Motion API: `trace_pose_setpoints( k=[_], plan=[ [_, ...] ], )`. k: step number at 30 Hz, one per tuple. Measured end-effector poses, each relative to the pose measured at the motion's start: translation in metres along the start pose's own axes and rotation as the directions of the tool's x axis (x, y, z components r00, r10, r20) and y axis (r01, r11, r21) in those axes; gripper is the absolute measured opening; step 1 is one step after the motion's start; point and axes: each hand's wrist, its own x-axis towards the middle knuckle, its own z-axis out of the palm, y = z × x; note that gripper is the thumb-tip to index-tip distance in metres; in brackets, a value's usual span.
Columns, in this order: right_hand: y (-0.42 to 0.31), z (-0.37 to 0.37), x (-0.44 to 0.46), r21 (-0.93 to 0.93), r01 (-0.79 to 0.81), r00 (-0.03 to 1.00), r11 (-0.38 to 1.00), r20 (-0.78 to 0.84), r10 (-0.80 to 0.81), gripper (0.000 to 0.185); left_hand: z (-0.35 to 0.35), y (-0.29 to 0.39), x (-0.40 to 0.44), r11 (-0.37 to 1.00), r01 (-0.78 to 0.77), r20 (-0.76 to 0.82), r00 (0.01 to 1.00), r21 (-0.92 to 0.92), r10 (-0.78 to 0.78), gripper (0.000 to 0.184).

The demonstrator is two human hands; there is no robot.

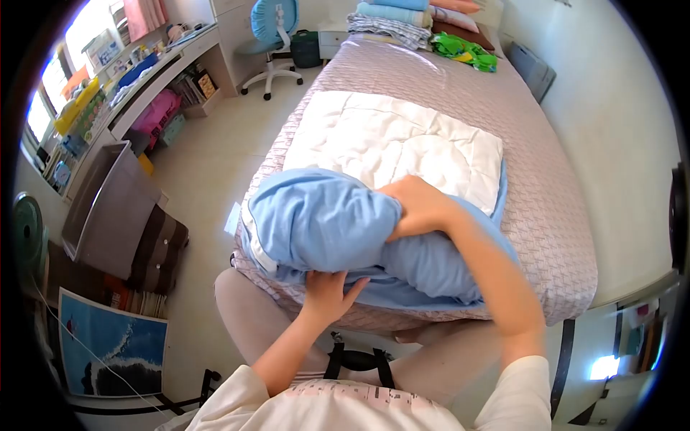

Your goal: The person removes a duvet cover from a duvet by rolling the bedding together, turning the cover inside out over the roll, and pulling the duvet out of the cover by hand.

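From where I stand, the blue cover [309, 215] lies bunched between and around the two hands at the near end of the bed [553, 244]. The right hand [424, 207] is clamped on a fold, its fingers curled into the cloth, probably because so soft a roll would sag without a firm pinch. The left hand [327, 296] is lower, its thumb apart and its fingers tucked against the underside, seemingly bracing the bulk; whether they close on anything I can't tell. A pale strip [257, 241] edges the cover beyond the left hand. Ahead of both hands, the white quilt [395, 140] lies flat, the mattress likely bearing its weight.
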Motion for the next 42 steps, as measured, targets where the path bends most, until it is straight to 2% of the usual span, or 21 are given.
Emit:
trace_pose_setpoints(
  k=[4, 9, 11, 13, 15, 19, 21, 22, 23, 24, 26, 27, 28, 29, 30, 32, 33, 35, 39, 41, 42],
  plan=[
    [0.003, -0.01, -0.003, 0.32, -0.128, 0.973, 0.939, 0.221, 0.058, 0.055, 0.011, -0.013, 0.0, 0.994, 0.092, 0.086, 0.993, -0.058, -0.087, 0.051],
    [-0.006, 0.003, 0.028, 0.312, -0.165, 0.948, 0.936, 0.311, 0.064, 0.067, 0.047, -0.012, -0.011, 0.99, 0.128, 0.036, 0.991, -0.052, -0.126, 0.055],
    [-0.059, -0.002, 0.038, -0.396, -0.261, 0.901, 0.88, 0.226, 0.369, 0.087, 0.042, -0.012, -0.007, 0.986, 0.096, 0.059, 0.994, -0.139, -0.089, 0.064],
    [-0.107, 0.042, 0.038, -0.802, -0.111, 0.979, 0.587, 0.013, 0.203, 0.108, 0.053, -0.012, 0.003, 0.972, 0.062, -0.082, 0.993, -0.226, -0.082, 0.067],
    [-0.164, 0.066, 0.048, -0.628, 0.156, 0.981, 0.763, 0.186, -0.048, 0.126, 0.053, -0.019, 0.0, 0.956, 0.005, -0.21, 0.975, -0.293, -0.069, 0.071],
    [-0.139, 0.095, 0.101, -0.695, 0.124, 0.991, 0.708, 0.122, -0.054, 0.142, 0.043, -0.035, -0.02, 0.927, -0.001, -0.027, 1.0, -0.375, -0.01, 0.072],
    [-0.101, 0.063, 0.115, -0.367, 0.02, 0.979, 0.93, 0.197, 0.056, 0.144, 0.031, -0.044, -0.04, 0.976, 0.026, -0.002, 1.0, -0.217, -0.027, 0.069],
    [-0.079, 0.051, 0.122, -0.37, 0.027, 0.977, 0.929, 0.207, 0.054, 0.144, 0.02, -0.047, -0.045, 0.993, -0.071, -0.18, 0.982, -0.089, 0.054, 0.069],
    [-0.056, 0.042, 0.13, -0.143, -0.025, 0.959, 0.989, 0.276, 0.064, 0.142, 0.006, -0.047, -0.048, 0.988, -0.143, -0.337, 0.929, 0.056, 0.154, 0.069],
    [-0.04, 0.035, 0.137, 0.089, -0.097, 0.937, 0.991, 0.343, 0.061, 0.14, -0.029, -0.038, -0.039, 0.952, -0.033, -0.495, 0.849, 0.304, 0.188, 0.07],
    [-0.031, 0.027, 0.154, 0.075, -0.099, 0.911, 0.992, 0.407, 0.06, 0.122, -0.023, -0.042, -0.035, 0.957, 0.287, -0.684, 0.705, 0.031, -0.189, 0.077],
    [-0.025, 0.028, 0.164, 0.11, -0.116, 0.887, 0.987, 0.459, 0.053, 0.12, -0.022, -0.047, -0.028, 0.954, 0.299, -0.682, 0.703, 0.025, -0.202, 0.077],
    [-0.02, 0.029, 0.173, 0.149, -0.109, 0.87, 0.983, 0.492, 0.022, 0.115, -0.023, -0.056, -0.017, 0.877, 0.276, -0.535, 0.707, -0.393, -0.462, 0.084],
    [-0.013, 0.03, 0.183, 0.188, -0.101, 0.855, 0.977, 0.519, -0.011, 0.11, -0.024, -0.063, -0.007, 0.63, 0.248, -0.297, 0.717, -0.736, -0.63, 0.091],
    [0.001, 0.038, 0.193, 0.241, -0.117, 0.824, 0.963, 0.566, -0.042, 0.104, -0.025, -0.066, -0.001, 0.629, 0.251, -0.298, 0.715, -0.736, -0.633, 0.091],
    [-0.013, 0.033, 0.203, 0.261, -0.11, 0.796, 0.959, 0.601, -0.072, 0.101, -0.026, -0.072, 0.013, 0.186, 0.118, -0.05, 0.705, -0.975, -0.708, 0.104],
    [-0.02, 0.029, 0.206, 0.281, -0.108, 0.766, 0.953, 0.635, -0.1, 0.099, -0.034, -0.073, 0.019, 0.189, 0.118, -0.052, 0.705, -0.975, -0.707, 0.104],
    [-0.016, 0.028, 0.207, 0.282, -0.1, 0.773, 0.954, 0.625, -0.104, 0.097, -0.06, -0.067, 0.029, -0.129, 0.232, 0.245, 0.588, -0.964, -0.771, 0.106],
    [0.057, 0.039, 0.206, 0.39, -0.169, 0.82, 0.905, 0.565, -0.091, 0.084, -0.068, -0.088, 0.025, -0.424, 0.04, 0.392, 0.468, -0.905, -0.792, 0.089],
    [0.099, 0.052, 0.203, 0.419, -0.227, 0.853, 0.879, 0.521, -0.028, 0.054, -0.065, -0.087, 0.023, -0.295, 0.196, 0.353, 0.558, -0.935, -0.751, 0.079],
    [0.109, 0.053, 0.205, 0.424, -0.223, 0.853, 0.878, 0.521, -0.035, 0.054, -0.069, -0.08, 0.026, -0.257, 0.259, 0.363, 0.587, -0.931, -0.724, 0.079]
  ],
)
